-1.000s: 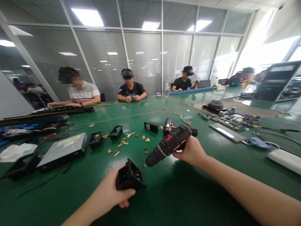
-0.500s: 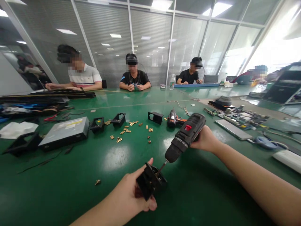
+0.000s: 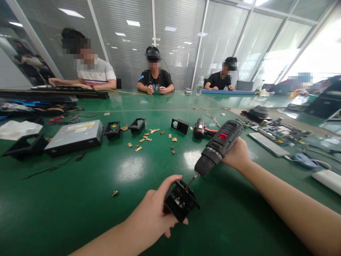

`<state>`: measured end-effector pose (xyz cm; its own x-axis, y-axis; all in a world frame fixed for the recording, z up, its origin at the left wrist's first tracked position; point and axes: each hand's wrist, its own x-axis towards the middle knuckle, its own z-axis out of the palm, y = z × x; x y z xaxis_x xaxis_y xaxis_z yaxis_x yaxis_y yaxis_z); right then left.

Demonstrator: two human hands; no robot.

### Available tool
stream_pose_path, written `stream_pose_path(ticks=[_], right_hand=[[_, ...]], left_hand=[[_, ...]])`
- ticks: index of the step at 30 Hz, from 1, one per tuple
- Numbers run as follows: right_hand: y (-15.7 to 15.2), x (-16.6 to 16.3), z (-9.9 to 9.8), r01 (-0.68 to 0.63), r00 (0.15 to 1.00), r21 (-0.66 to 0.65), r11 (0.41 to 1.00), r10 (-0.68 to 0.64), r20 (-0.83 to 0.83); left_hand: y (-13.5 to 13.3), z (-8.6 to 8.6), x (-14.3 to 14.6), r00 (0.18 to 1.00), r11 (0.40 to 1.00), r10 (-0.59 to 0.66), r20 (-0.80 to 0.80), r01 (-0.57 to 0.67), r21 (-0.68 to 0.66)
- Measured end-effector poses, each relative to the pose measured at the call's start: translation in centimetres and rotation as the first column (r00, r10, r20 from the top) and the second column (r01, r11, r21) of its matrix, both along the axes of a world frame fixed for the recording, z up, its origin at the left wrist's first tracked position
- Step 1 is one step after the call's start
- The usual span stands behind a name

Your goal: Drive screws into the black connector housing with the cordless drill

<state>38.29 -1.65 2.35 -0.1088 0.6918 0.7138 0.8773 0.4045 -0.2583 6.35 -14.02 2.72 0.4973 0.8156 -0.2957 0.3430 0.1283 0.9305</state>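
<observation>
Across the space before you spreads a glossy green tabletop, with a flat silver metal box resting toward its left side. Above the table, your right hand is wrapped around a black power drill with a red switch, its nose pointing down and left. Beyond it lies a black and orange drill. Your left hand grasps a hollow black plastic housing, tilted just below the drill's nose. From that nose a thin metal bit reaches to the housing; what its tip touches is too small to tell. Small flat brass-coloured plates lie scattered farther back, and one little brass-coloured metal piece sits alone, left of your left hand
</observation>
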Motion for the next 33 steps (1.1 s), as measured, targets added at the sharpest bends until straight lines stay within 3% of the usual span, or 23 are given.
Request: stream_pose_path(ticks=[4, 7, 12, 18, 25, 29, 33], right_hand=[[0.5, 0.4, -0.9, -0.072, 0.995, -0.009, 0.997, 0.072, -0.072], [1.2, 0.4, -1.3, -0.174, 0.979, -0.03, 0.984, 0.169, -0.118], [2.4, -0.3, -1.5, -0.224, 0.96, -0.024, 0.974, 0.216, -0.178], [3.7, -2.3, -0.8, -0.37, 0.897, -0.006, 0.929, 0.356, -0.264], [5.0, -5.8, -0.6, -0.528, 0.815, 0.002, 0.849, 0.507, -0.28], [5.4, -7.7, -1.1, -0.531, 0.8, 0.014, 0.847, 0.507, -0.321], [5.5, -9.9, -1.6, -0.459, 0.814, 0.032, 0.888, 0.435, -0.385]], left_hand=[[-0.2, -1.0, -0.3, 0.996, 0.95, -0.048, -0.08, 0.07, 0.303], [-0.4, -1.8, -0.3, 0.986, 0.899, -0.036, -0.161, 0.102, 0.425], [-0.1, -1.3, -0.4, 0.953, 0.887, 0.054, -0.298, 0.091, 0.452], [0.3, -1.1, -0.8, 0.903, 0.806, 0.096, -0.419, 0.176, 0.565], [-0.4, 0.0, -0.9, 0.942, 0.843, -0.011, -0.334, 0.188, 0.503], [-0.6, 0.2, -0.9, 0.941, 0.829, -0.004, -0.339, 0.193, 0.525], [-0.6, -0.5, -0.6, 0.936, 0.805, 0.046, -0.35, 0.173, 0.568]])
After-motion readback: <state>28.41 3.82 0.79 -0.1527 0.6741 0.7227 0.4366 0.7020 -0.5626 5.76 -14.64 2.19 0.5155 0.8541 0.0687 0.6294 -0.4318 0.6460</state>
